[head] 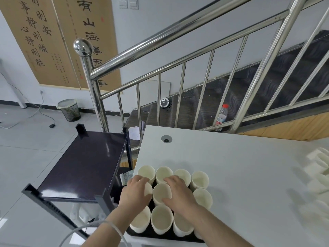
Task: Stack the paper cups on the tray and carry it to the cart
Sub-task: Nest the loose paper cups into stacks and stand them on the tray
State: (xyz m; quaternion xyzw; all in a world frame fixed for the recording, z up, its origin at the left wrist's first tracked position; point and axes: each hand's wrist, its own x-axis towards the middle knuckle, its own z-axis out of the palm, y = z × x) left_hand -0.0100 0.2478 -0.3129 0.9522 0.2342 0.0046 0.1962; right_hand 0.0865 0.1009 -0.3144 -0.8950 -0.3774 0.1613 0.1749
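Resting both hands, left hand and right hand, fingers relaxed and gripping nothing, on paper cups; the tray is overhanging the tabletop at 6 o'clock, risking tipping.

paper cups: cream, upright, packed in rows | tray: black, on table's near-left corner

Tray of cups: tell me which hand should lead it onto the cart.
Left, probably. The left hand rests on cups at the tray side nearest the cart; the right hand lies over cups farther from it.
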